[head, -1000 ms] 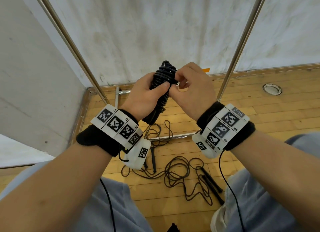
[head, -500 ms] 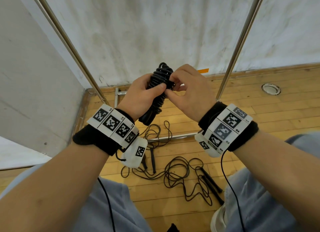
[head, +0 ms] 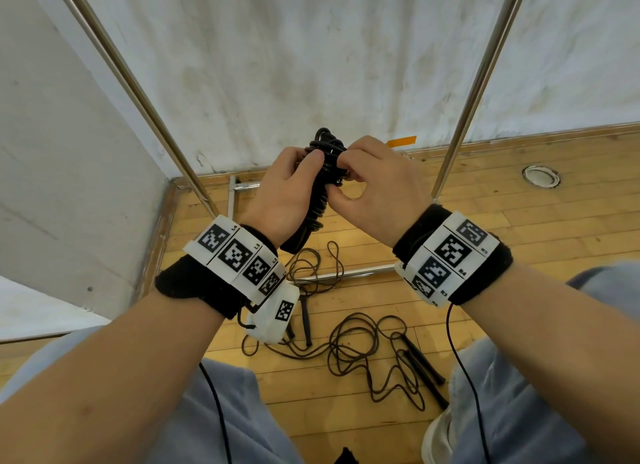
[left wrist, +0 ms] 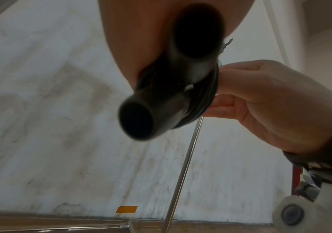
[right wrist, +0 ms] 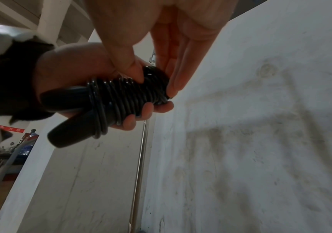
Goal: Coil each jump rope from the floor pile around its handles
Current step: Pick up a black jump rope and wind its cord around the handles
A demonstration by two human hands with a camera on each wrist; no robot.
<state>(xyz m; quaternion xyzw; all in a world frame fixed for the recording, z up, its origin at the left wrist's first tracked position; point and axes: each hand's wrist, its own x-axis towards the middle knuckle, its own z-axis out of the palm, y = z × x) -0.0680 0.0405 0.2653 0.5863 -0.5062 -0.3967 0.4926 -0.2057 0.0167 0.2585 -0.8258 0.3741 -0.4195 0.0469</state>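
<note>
Two black handle ends [left wrist: 136, 121] point at the camera, blurred, cord coils [left wrist: 209, 96] wrapped round them, left hand [left wrist: 141, 39] behind at top. Right hand [left wrist: 276, 107] at the right, fingers [left wrist: 226, 78] touching the coils. Stained white wall [left wrist: 51, 126], metal pole [left wrist: 183, 170], orange tape [left wrist: 126, 209] low down.

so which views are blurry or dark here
Head view: sharp and evenly lit, with wide-angle bending of the steel poles. Left wrist view: the handle ends are close and out of focus. Right wrist view: dim, though the coiled rope reads clearly.
</note>
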